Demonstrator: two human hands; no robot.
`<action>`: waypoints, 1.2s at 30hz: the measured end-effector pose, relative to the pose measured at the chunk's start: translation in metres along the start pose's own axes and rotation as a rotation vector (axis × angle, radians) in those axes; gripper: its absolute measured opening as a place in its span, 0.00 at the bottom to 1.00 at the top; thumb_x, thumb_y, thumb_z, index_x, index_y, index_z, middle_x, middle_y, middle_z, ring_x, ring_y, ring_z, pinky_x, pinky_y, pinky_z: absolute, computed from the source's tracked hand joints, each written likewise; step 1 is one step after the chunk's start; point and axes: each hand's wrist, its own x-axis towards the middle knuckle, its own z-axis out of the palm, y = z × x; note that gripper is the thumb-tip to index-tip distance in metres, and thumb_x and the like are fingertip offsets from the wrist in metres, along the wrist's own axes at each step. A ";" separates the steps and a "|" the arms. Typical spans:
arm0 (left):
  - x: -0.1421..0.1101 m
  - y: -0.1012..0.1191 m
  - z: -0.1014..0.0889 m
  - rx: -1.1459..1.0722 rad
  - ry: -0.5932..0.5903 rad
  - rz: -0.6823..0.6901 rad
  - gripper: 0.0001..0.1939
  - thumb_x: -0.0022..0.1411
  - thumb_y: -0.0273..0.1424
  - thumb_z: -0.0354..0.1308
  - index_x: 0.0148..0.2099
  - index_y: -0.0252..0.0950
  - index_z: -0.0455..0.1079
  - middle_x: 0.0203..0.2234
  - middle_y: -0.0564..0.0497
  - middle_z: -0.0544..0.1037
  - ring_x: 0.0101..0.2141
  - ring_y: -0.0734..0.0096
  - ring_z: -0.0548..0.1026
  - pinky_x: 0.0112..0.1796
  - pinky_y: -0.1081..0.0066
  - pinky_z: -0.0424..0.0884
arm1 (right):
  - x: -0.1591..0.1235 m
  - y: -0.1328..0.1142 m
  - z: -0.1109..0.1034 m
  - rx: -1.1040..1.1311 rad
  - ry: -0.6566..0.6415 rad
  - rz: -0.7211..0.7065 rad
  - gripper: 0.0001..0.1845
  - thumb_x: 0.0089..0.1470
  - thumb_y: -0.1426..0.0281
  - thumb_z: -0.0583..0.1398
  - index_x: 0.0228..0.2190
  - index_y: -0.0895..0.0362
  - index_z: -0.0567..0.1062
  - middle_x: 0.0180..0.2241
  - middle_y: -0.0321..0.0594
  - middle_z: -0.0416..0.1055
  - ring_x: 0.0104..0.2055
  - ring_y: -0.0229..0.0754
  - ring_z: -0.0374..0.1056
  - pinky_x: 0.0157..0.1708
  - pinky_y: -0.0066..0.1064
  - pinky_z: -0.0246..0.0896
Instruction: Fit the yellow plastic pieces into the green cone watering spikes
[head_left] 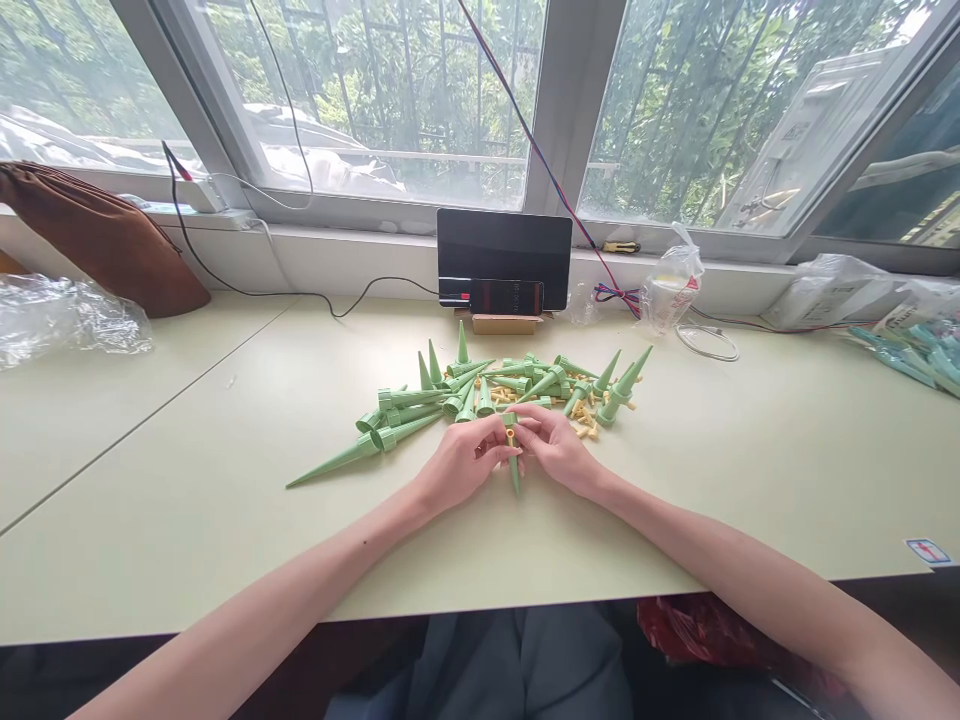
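Between both hands, just above the table's middle, is a green plastic spike with its tip pointing down toward me. A small yellow valve sticks out of its upper part. My left hand pinches the spike from the left, fingers closed. My right hand grips it from the other side, with thumb and fingers around the top. Right behind my hands lies a pile of green spikes, some standing tip up. Loose yellow valves are scattered among them toward the right.
A dark tablet and a phone lean on a small cardboard box behind the pile. A brown bag and clear plastic lie left. A wrapped cup, a white cable and plastic packets lie right.
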 end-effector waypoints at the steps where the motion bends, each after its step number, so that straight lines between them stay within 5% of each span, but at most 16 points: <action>1: 0.000 0.000 0.000 -0.004 -0.003 -0.006 0.09 0.63 0.28 0.59 0.30 0.36 0.63 0.22 0.58 0.74 0.21 0.78 0.65 0.26 0.76 0.63 | 0.000 0.000 0.000 -0.002 0.000 -0.002 0.20 0.57 0.58 0.63 0.47 0.55 0.71 0.28 0.34 0.71 0.24 0.39 0.70 0.25 0.33 0.71; 28: 0.000 -0.001 0.000 -0.007 -0.008 -0.017 0.09 0.62 0.29 0.58 0.29 0.36 0.63 0.22 0.57 0.74 0.21 0.77 0.65 0.26 0.75 0.64 | -0.002 -0.002 0.001 -0.033 0.004 -0.001 0.20 0.58 0.57 0.62 0.47 0.55 0.71 0.28 0.35 0.71 0.23 0.38 0.69 0.23 0.33 0.70; 36: 0.001 -0.002 -0.005 0.059 0.030 0.000 0.12 0.62 0.38 0.60 0.32 0.36 0.66 0.22 0.56 0.69 0.23 0.76 0.65 0.25 0.75 0.64 | 0.000 -0.006 0.001 -0.064 0.049 -0.004 0.20 0.57 0.57 0.62 0.46 0.54 0.71 0.29 0.35 0.72 0.24 0.38 0.70 0.24 0.33 0.71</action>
